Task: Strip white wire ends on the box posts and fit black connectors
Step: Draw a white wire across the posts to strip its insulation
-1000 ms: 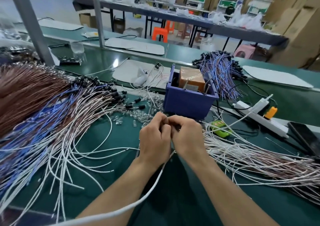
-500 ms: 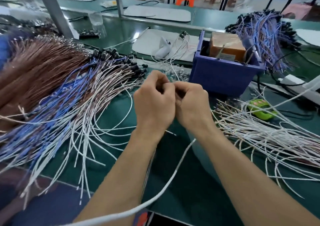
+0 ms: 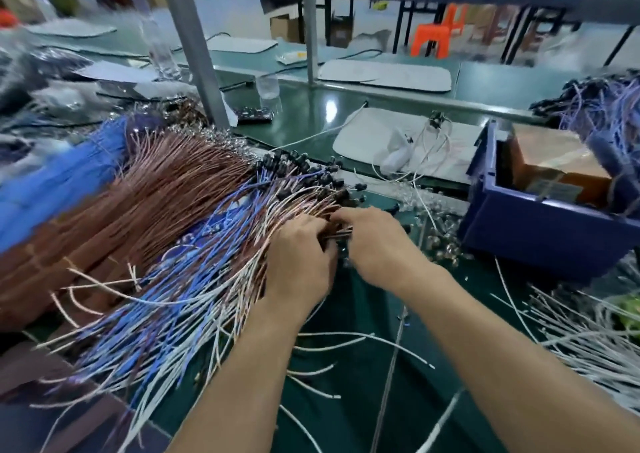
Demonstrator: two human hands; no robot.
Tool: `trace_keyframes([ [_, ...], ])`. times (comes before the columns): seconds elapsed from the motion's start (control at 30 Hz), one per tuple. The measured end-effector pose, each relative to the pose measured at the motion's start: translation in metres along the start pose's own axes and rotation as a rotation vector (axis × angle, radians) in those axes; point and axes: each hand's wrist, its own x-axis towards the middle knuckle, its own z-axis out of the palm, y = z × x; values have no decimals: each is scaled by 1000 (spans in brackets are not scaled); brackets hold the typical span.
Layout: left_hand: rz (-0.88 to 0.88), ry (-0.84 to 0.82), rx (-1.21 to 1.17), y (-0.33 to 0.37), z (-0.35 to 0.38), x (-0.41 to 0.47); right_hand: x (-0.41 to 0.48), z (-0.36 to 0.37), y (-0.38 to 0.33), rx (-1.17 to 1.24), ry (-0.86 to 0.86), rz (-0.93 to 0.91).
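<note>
One head-worn wide-angle view, facing forward and down, close above left hand (image 3: 298,269) and right hand (image 3: 379,244) at centre, wire pile (image 3: 156,217) at 9 o'clock, blue box (image 3: 540,234) at 3 o'clock

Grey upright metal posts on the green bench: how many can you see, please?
2. One grey metal post stands behind the brown wires at left; the other stands farther back, near centre. Others may lie out of frame.

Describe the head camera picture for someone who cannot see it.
The person's left hand and right hand meet at the edge of a pile of brown, blue and white wires tipped with black connectors on a green table. A blue bin stands to the right, loose white wires near it.
</note>
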Motion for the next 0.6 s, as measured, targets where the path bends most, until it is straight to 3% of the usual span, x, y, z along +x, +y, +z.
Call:
trace_keyframes([
  [0.27, -22, 103, -92, 3, 2, -1, 7, 2, 0, -267, 91, -43],
  [0.47, 83, 288, -97, 9, -10, -4, -18, -18, -2, -39, 380, -74],
  [0.6, 87, 177, -227, 15, -27, 2, -41, -41, -4, 118, 531, 2],
])
